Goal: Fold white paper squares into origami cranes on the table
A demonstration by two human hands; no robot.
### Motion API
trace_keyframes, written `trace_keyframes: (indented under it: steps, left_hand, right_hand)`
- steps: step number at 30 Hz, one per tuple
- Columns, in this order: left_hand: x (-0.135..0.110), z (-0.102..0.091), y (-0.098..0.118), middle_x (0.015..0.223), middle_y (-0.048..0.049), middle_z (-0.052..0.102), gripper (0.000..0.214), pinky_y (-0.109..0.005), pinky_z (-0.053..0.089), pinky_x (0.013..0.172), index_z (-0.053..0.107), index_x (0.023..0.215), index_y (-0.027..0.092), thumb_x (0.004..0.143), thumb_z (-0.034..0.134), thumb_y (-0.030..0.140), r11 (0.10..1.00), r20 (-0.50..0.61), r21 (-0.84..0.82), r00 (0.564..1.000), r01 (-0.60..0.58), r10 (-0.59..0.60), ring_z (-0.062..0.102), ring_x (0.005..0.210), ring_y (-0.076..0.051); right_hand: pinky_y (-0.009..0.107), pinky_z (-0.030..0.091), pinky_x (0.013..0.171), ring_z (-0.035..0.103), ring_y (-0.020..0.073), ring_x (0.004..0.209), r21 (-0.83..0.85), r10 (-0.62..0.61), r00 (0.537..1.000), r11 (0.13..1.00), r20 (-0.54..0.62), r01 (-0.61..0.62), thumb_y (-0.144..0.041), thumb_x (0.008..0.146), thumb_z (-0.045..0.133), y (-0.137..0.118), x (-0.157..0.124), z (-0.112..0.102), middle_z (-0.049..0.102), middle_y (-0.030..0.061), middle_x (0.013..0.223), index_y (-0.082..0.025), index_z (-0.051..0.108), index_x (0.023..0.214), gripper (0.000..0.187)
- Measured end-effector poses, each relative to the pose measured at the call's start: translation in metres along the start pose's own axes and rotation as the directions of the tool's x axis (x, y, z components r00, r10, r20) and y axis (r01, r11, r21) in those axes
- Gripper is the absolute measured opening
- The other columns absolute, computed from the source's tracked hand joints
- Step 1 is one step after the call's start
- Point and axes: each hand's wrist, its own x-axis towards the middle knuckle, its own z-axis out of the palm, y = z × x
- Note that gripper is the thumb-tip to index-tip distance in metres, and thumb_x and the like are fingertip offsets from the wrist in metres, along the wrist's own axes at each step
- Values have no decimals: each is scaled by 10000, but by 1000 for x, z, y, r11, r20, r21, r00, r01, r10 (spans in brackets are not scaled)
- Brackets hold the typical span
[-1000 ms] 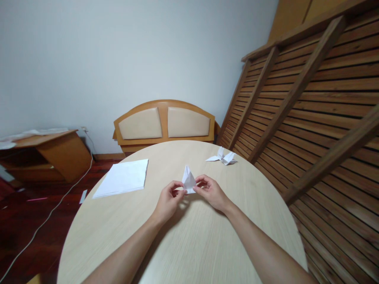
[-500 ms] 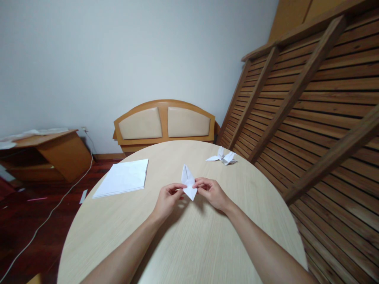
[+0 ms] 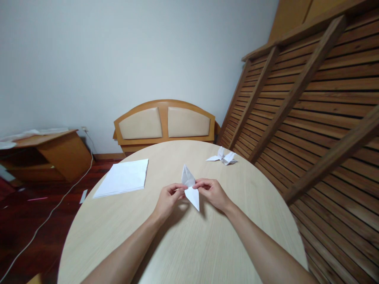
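Note:
A folded piece of white paper [image 3: 192, 195] is held between my two hands over the middle of the table [image 3: 183, 244]. It is a long shape, pointed at both ends, one tip away from me and the other toward me. My left hand [image 3: 168, 198] pinches its left edge near the middle. On the opposite edge, my right hand [image 3: 213, 193] grips it between thumb and fingers. Beyond my right hand lie white folded-paper figures [image 3: 226, 158], shaped like origami cranes; I cannot tell how many.
A stack of white paper sheets [image 3: 124, 177] lies at the table's left. A wooden headboard [image 3: 164, 118] stands behind the table. Wooden slats [image 3: 296, 118] lean along the right. On the left are a low desk [image 3: 59, 154] and a white cable [image 3: 53, 213] on the floor.
The folded paper's near end now reaches farther toward me and slightly right, so the shape is longer. My hands have hardly moved and still grip both edges.

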Motion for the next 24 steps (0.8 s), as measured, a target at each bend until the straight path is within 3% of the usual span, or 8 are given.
trace_keyframes:
  steps: [6, 13, 18, 24]
  left_hand:
    - [2, 2, -5, 692, -50, 689, 379, -273, 512, 579, 679, 785, 133, 591, 870, 396, 1000, -20, 2, 1000, -6, 6, 637, 617, -161]
    - [1, 2, -6, 638, 19, 653, 393, -240, 488, 560, 571, 812, 175, 638, 845, 397, 998, -42, -25, 997, -59, 58, 632, 582, -133]
    - [0, 2, -4, 667, 6, 693, 422, -237, 474, 573, 542, 878, 194, 674, 827, 430, 998, -20, -18, 998, -55, 55, 646, 599, -137]
    - [-2, 2, -3, 681, -8, 721, 425, -212, 442, 567, 520, 905, 193, 712, 801, 448, 998, 20, 2, 998, -60, 60, 641, 599, -127]
  right_hand:
    - [362, 512, 852, 676, 222, 947, -34, -2, 1000, 999, 12, 2, -250, 775, 658, -4, -1, 1, 735, 82, 1022, -206, 788, 807, 142]
    - [344, 512, 797, 664, 206, 881, -20, 10, 999, 1000, 40, -9, -349, 806, 689, -8, -2, 3, 716, 73, 963, -187, 736, 848, 174]
    - [302, 505, 720, 637, 170, 780, 27, 45, 999, 999, -21, -45, -373, 732, 788, -7, -2, 6, 666, 14, 843, -203, 606, 853, 277]
    - [279, 488, 701, 620, 141, 742, 22, 27, 999, 999, -37, -27, -362, 746, 791, -8, -3, 6, 630, -11, 837, -214, 535, 877, 324]
